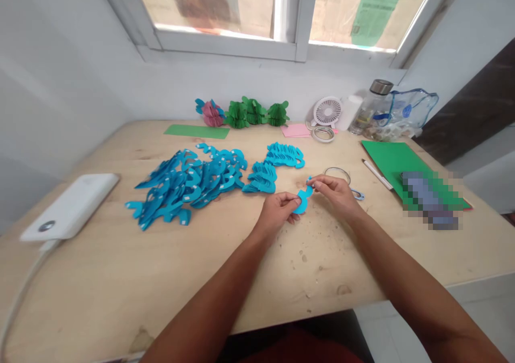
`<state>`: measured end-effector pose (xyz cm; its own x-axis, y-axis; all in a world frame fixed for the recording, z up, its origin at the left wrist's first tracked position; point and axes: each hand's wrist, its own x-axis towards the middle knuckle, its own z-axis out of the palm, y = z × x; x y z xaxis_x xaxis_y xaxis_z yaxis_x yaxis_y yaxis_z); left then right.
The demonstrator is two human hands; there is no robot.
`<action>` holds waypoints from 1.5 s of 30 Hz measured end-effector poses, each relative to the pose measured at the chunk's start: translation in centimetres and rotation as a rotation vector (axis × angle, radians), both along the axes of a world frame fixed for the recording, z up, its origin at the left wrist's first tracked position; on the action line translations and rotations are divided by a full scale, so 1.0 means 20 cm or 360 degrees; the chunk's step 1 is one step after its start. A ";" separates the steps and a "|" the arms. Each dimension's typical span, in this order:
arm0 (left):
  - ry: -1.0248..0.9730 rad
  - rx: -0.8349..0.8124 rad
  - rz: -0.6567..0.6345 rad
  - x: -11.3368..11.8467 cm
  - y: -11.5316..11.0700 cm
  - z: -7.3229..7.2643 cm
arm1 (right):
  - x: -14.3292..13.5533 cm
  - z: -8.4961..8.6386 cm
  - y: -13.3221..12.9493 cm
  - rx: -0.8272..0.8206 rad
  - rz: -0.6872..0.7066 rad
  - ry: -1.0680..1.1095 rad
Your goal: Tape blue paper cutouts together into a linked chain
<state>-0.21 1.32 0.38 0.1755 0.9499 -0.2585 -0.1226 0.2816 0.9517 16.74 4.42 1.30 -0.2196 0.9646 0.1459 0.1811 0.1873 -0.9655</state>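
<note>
The blue piece point(300, 204) is between the two hands, a little above the wooden table point(225, 266), to the right of the blue stack point(260, 178). The left hand point(280, 210) pinches its wide, rounded part between thumb and fingers. The right hand point(332, 190) pinches with thumb and forefinger at the narrow upper end; how firmly each one presses, I cannot tell.

The piece looks like thin paper, so I judge it very light, not slippery, and easy to bend. It should keep its flat form if it is held softly, but the narrow neck can probably crease or tear under a pull. The wide part seems the safer place to take hold, and the thin end wants only the fingertips. In the blue heap point(215, 175), small white patches show on similar pieces; if these are sticky, fingers should better avoid them
</note>
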 end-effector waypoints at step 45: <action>-0.0142 -0.0058 -0.0134 -0.03 -0.01 0.00 | -0.02 0.01 -0.02 0.1175 -0.0068 -0.0861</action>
<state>-0.82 1.20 0.31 0.2780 0.9212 -0.2724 -0.1806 0.3286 0.9270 16.43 3.97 1.44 -0.4038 0.6762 0.6162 0.5947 0.7059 -0.3848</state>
